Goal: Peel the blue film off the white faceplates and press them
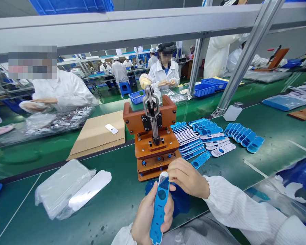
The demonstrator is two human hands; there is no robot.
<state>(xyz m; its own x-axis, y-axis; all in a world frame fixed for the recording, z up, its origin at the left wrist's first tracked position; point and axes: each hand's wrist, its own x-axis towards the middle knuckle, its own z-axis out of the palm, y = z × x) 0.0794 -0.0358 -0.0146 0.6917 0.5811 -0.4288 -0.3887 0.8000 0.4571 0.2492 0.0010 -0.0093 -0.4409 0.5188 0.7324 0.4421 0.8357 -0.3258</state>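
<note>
My left hand (149, 217) is wrapped round a long blue-filmed panel (159, 209), holding it upright near the bottom edge of the view. My right hand (187, 177) pinches at the panel's white top end, fingers closed on its tip. Just behind both hands stands an orange press jig (155, 146) with a metal toggle lever (151, 109). Rows of similar blue and white panels (209, 137) lie fanned out to the right of the jig.
A clear plastic bag with a white panel (71, 189) lies at the left, a cardboard sheet (99, 134) behind it. A white bottle (232, 112) and a slanted metal post (244, 58) stand at the right. Co-workers in white coats sit across the green bench.
</note>
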